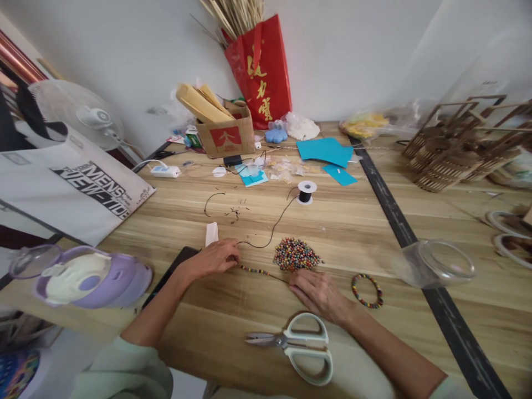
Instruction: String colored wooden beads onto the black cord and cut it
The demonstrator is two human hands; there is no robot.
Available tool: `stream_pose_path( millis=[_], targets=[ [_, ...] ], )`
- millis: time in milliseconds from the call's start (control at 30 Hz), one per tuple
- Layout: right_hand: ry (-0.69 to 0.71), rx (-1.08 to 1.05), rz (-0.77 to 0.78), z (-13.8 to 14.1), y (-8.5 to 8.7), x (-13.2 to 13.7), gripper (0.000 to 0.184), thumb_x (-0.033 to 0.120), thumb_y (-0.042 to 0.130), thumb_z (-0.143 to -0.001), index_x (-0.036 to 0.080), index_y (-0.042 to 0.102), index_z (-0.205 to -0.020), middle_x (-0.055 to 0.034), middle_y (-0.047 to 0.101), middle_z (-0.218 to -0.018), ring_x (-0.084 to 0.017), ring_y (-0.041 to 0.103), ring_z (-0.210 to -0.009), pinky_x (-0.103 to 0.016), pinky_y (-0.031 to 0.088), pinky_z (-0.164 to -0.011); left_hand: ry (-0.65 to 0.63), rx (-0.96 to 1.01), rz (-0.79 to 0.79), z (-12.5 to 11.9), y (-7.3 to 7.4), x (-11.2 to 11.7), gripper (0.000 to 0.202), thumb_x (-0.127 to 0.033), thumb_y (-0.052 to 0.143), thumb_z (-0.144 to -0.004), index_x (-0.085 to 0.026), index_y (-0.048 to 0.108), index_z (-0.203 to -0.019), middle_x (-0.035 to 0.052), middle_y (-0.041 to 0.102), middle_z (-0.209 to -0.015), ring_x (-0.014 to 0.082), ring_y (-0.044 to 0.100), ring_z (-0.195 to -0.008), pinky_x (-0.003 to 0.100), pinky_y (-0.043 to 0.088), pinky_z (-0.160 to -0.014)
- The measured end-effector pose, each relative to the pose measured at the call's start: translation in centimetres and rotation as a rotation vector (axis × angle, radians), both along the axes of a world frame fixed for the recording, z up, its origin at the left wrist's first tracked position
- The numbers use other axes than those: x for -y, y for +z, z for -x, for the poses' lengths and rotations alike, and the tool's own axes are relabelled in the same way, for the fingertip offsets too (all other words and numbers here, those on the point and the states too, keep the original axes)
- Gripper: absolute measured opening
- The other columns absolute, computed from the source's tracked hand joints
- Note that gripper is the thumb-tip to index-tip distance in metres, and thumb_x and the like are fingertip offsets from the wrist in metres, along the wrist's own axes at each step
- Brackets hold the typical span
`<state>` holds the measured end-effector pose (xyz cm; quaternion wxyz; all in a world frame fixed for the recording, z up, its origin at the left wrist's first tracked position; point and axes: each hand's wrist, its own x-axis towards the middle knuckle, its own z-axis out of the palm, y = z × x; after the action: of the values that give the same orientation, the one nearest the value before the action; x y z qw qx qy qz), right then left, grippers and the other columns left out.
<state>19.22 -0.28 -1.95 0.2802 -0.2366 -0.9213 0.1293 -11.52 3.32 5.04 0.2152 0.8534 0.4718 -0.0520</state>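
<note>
A black cord strung with a short row of colourful beads stretches between my hands, low over the table. My left hand pinches its left end, fingers closed. At the other end, my right hand has its fingers together on the bare part of the cord, the fingertips partly hidden. Just beyond it lies a heap of multicoloured beads. The cord runs from my left hand back to a white spool of black cord. A finished-looking bead bracelet rests right of my right hand.
Scissors with pale handles lie in front of me, blades pointing left. A clear jar is at the right, a purple bottle at the left. Blue paper, a cardboard box and a red bag stand farther back.
</note>
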Motion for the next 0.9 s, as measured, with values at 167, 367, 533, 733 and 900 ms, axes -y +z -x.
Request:
stream_pose_path(
  millis=[167, 367, 533, 733, 900],
  targets=[
    [0.028, 0.014, -0.029, 0.2, 0.4, 0.3, 0.023, 0.018, 0.037, -0.101, 0.016, 0.056, -0.088, -0.0067, 0.061, -0.08, -0.016, 0.058, -0.069, -0.027, 0.047, -0.062, 0.007, 0.016, 0.003, 0.5, 0.2, 0.1, 0.017, -0.017, 0.052, -0.085, -0.019, 0.068, -0.081, 0.0028, 0.057, -0.085, 0.019, 0.059, -0.087, 0.027, 0.042, -0.078],
    [0.079, 0.021, -0.018, 0.7, 0.8, 1.2, 0.027, 0.02, 0.037, -0.101, 0.017, 0.052, -0.079, -0.0039, 0.057, -0.072, -0.016, 0.055, -0.064, -0.027, 0.042, -0.057, 0.044, 0.092, 0.002, 0.7, 0.4, -0.3, 0.021, -0.014, 0.044, -0.086, -0.017, 0.065, -0.087, 0.0047, 0.064, -0.089, 0.0191, 0.06, -0.087, 0.029, 0.044, -0.082],
    [0.164, 0.059, 0.083, 1.1, 1.8, 1.8, 0.021, 0.023, 0.039, -0.101, 0.017, 0.053, -0.087, -0.0054, 0.06, -0.079, -0.017, 0.056, -0.072, -0.027, 0.042, -0.062, 0.118, 0.234, -0.038, 0.8, 0.4, -0.2, 0.026, -0.008, 0.04, -0.082, -0.015, 0.065, -0.085, 0.0052, 0.068, -0.086, 0.0175, 0.061, -0.083, 0.027, 0.046, -0.078],
    [0.269, 0.085, 0.228, 1.5, 3.5, 2.6, 0.018, 0.022, 0.039, -0.1, 0.017, 0.054, -0.091, -0.0062, 0.063, -0.089, -0.017, 0.057, -0.08, -0.028, 0.043, -0.07, 0.177, 0.25, -0.019, 1.2, -0.1, 0.4, 0.025, -0.008, 0.042, -0.078, -0.014, 0.065, -0.084, 0.0045, 0.069, -0.081, 0.0163, 0.062, -0.076, 0.025, 0.047, -0.072],
    [0.309, 0.084, 0.33, 1.8, 3.6, 3.2, 0.011, 0.023, 0.044, -0.099, 0.019, 0.054, -0.095, -0.0046, 0.063, -0.092, -0.015, 0.059, -0.084, -0.025, 0.044, -0.071, 0.178, 0.18, 0.01, 1.1, -0.1, 0.6, 0.025, -0.011, 0.043, -0.078, -0.016, 0.067, -0.086, 0.0032, 0.07, -0.081, 0.0166, 0.062, -0.075, 0.025, 0.047, -0.072]
  ],
)
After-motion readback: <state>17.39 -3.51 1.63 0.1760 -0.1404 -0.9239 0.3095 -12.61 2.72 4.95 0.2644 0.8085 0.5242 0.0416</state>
